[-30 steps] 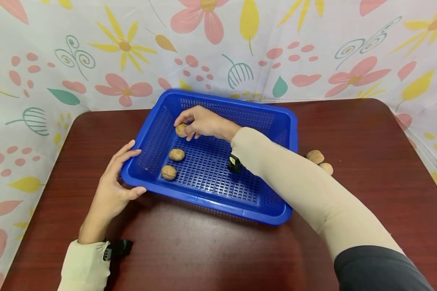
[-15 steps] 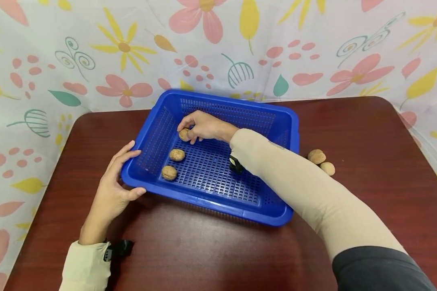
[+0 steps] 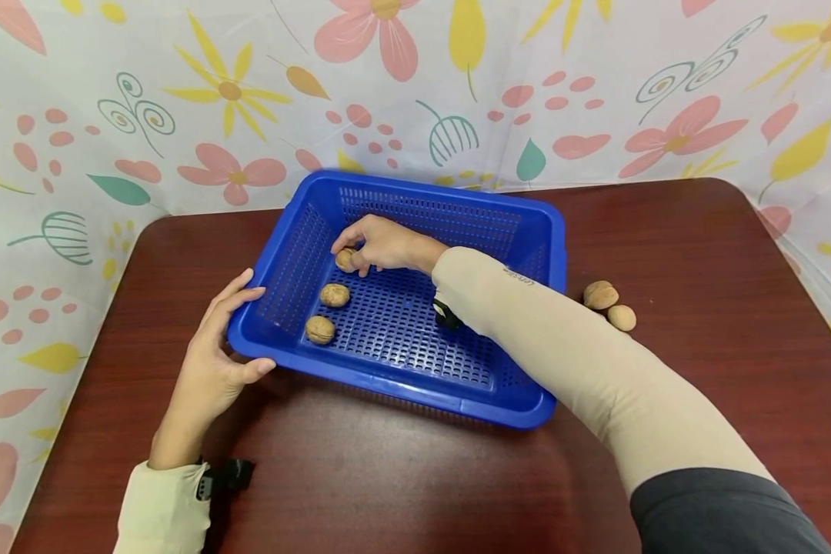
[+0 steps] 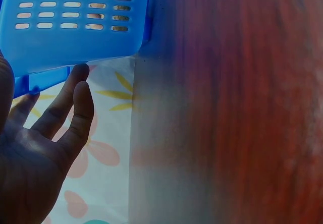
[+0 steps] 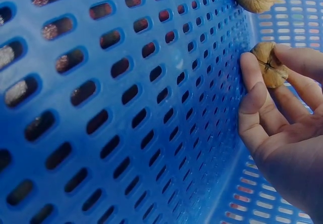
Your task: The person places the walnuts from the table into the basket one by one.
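Walnut [image 3: 345, 259] pinched in my right hand [image 3: 384, 242], inside the basket [image 3: 457, 402]; left hand [image 3: 211, 362] spread against it. Lopsided release could roll it into the loose walnut [image 3: 335, 295] nearer me than that hand.

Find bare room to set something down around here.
Bare table lies in front of the blue basket and right of the loose nuts. Inside, the floor just right of two walnuts is free. Crowded: its left end, where the right hand holds a third walnut.

Walnuts [image 3: 335, 295] — in the basket [image 3: 388, 384]
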A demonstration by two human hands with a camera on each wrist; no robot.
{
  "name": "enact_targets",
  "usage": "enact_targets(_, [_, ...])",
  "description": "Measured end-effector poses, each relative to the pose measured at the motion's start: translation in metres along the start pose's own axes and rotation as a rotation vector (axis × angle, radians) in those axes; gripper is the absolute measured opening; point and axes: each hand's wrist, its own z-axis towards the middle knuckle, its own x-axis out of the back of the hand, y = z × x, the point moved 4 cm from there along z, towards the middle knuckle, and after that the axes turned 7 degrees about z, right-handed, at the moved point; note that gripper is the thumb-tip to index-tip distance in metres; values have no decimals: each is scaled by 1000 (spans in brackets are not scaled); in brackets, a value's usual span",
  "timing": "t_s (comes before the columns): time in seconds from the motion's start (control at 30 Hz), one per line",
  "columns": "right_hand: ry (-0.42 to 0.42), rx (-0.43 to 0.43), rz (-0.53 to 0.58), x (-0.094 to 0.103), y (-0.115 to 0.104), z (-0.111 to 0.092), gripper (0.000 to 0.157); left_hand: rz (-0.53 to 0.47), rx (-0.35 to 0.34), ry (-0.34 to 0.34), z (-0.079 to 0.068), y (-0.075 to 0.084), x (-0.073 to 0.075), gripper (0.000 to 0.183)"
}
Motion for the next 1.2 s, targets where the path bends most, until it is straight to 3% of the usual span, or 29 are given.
enact_targets(0.53, [30, 32, -33, -1, -3, 0, 38, -24, 3, -2, 0, 0, 0, 85])
enact_targets(0.83, [0, 19, -79, 3, -7, -5, 43, -36, -14, -6, 0, -1, -1, 83])
enact_targets(1.03, [33, 8, -126, 19, -23, -21, 45, -44, -23, -4, 1, 1, 0, 83])
enact_targets(1.2, [95, 64, -153, 39, -46, -50, 45, -34, -25, 6, 1, 2, 0, 84])
